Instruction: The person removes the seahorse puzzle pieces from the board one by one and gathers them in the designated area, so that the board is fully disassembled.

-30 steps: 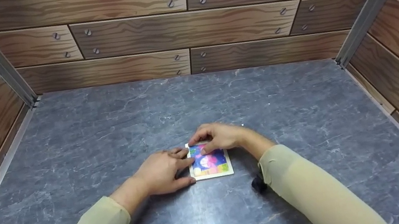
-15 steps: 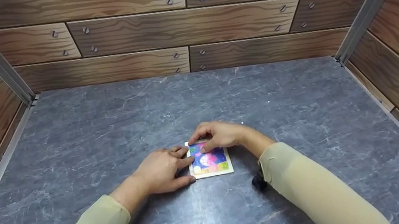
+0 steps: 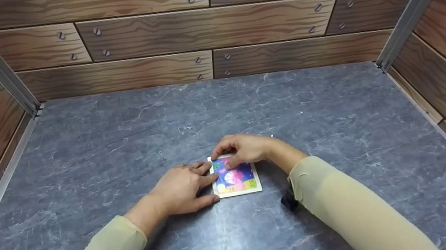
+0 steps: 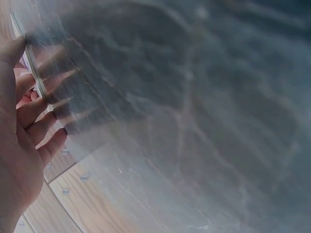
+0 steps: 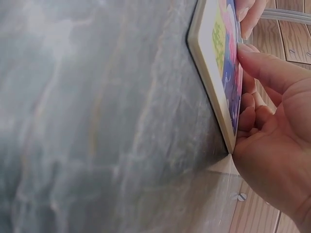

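A small flat board with a bright printed picture and white border (image 3: 238,193) lies on the table in the head view. Its thick pale edge (image 5: 212,77) shows in the right wrist view. My left hand (image 3: 179,190) rests at its left side, fingertips on the border and thumb at the near left corner. Those fingers (image 4: 36,128) lie along the board's rim in the left wrist view. Over the far part, my right hand (image 3: 245,150) holds the board, thumb on the picture and index finger at the far left corner. Its other fingers (image 5: 249,114) are curled, and it hides part of the picture.
The board lies on a grey marbled table (image 3: 138,125). Wood-plank-patterned walls (image 3: 208,29) stand at the back and both sides, with metal posts (image 3: 418,0) in the corners. Tiny white specks (image 3: 271,136) dot the tabletop beyond the right hand.
The head view has tilted slightly. Both hands and the board keep the same places relative to each other.
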Demonstrator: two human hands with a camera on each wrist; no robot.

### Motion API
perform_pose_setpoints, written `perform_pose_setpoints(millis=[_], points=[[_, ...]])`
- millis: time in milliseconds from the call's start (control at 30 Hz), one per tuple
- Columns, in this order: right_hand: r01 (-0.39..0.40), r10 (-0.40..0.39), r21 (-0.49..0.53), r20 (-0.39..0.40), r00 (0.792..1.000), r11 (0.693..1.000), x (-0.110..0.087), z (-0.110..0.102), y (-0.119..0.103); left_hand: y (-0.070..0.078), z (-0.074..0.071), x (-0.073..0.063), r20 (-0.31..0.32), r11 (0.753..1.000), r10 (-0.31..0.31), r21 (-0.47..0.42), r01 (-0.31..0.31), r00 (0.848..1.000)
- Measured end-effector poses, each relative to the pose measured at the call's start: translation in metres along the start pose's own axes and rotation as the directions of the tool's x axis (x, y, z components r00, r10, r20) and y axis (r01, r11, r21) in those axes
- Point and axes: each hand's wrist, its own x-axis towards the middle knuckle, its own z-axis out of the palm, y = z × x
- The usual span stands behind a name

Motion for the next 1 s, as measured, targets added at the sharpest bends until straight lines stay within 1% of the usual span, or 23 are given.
perform_pose_setpoints(millis=[167, 467, 767, 867, 1000], points=[[-0.009, 0.009, 0.001, 0.006, 1.0, 1.0, 0.0002, -0.0001, -0.0017, -0.0002, 0.0004, 0.0007, -0.002, 1.0, 0.008, -0.002, -0.008, 1.0], [-0.006, 0.005, 0.059, 0.02, 1.0, 0.998, 0.0, 0.0007, -0.0028, 0.0001, 0.0004, 0.0005, -0.004, 1.0, -0.006, -0.018, 0.005, 1.0], [0.002, -0.004, 0.066, 0.029, 1.0, 0.998, -0.0002, 0.0006, -0.003, -0.0005, 0.0005, 0.0015, -0.009, 1.0, 0.005, -0.019, -0.005, 1.0], [-0.01, 0.008, 0.076, 0.029, 1.0, 0.997, -0.0008, 0.0002, -0.0031, -0.0005, 0.0003, 0.0017, -0.003, 1.0, 0.003, -0.021, -0.003, 1.0], [-0.046, 0.044, 0.093, 0.022, 0.999, 0.995, -0.0022, 0.0003, -0.0022, 0.0, 0.0004, 0.0014, -0.003, 1.0, 0.001, -0.024, -0.001, 1.0]])
